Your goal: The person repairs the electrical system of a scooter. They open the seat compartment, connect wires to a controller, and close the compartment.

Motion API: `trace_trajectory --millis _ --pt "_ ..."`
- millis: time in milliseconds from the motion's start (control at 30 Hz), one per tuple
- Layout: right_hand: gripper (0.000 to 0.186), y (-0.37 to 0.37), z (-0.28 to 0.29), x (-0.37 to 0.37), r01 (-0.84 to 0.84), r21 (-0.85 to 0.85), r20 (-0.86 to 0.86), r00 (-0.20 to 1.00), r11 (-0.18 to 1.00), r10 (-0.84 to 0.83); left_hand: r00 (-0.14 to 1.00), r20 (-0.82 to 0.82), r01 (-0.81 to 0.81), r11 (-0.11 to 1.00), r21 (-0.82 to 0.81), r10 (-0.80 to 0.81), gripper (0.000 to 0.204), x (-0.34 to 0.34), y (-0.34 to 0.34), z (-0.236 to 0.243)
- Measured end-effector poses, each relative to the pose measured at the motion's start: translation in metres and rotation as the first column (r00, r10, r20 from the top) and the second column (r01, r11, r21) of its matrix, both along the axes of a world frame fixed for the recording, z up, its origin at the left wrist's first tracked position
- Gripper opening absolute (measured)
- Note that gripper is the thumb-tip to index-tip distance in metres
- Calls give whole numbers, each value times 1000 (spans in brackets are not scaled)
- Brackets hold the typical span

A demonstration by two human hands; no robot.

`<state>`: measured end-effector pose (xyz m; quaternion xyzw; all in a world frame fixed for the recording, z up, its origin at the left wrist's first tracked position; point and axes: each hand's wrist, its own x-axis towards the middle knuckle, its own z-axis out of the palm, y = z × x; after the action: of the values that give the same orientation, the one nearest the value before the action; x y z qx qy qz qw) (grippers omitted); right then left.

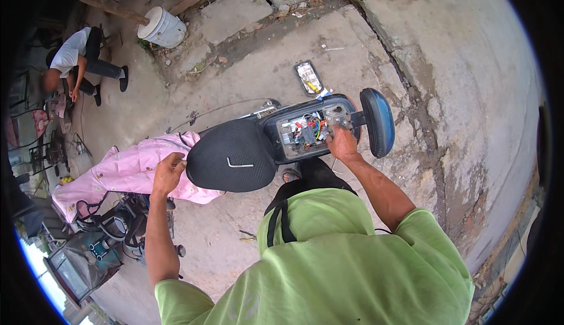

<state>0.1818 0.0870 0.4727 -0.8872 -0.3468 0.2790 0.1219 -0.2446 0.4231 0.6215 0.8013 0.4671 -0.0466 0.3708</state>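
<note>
A black textured scooter seat (220, 149) lies in front of me with an L-shaped hex key (239, 163) on top. My left hand (168, 174) is at the seat's left end, beside a pink quilted cover (138, 163); its fingers are curled, and what they grip, if anything, is hidden. To the right of the seat is an uncovered compartment (282, 143) full of coloured wires (311, 128) and connectors. My right hand (342, 144) reaches to its right end, fingers bent together near a metal part (336, 112). Whatever they pinch cannot be made out.
A blue-black backrest (377, 122) stands at the scooter's right end. Beyond the compartment lies a dark tray (309, 79) of small items. Pliers (248, 236) lie on the concrete near me. A white bucket (163, 28) and a crouching person (82, 61) are at far left.
</note>
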Motion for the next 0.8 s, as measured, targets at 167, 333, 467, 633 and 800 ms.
trace_trajectory --millis 167,333,467,633,800 --pt "32 -34 19 -10 -67 -32 -12 998 997 67 999 -53 1 999 47 2 29 21 0 33" --pt "33 -57 69 -23 -138 22 -143 980 990 140 998 26 57 979 196 -63 28 5 -12 49" --pt "29 -57 139 -18 -169 200 -225 951 965 213 999 19 30 975 219 -35 29 2 -35 77" --pt "27 -36 204 23 -131 419 -230 942 899 245 997 70 -35 971 236 19 30 -6 -73 91" --pt "28 3 211 101 -57 590 -41 994 805 100 889 423 -287 934 213 177 24 45 -170 92"
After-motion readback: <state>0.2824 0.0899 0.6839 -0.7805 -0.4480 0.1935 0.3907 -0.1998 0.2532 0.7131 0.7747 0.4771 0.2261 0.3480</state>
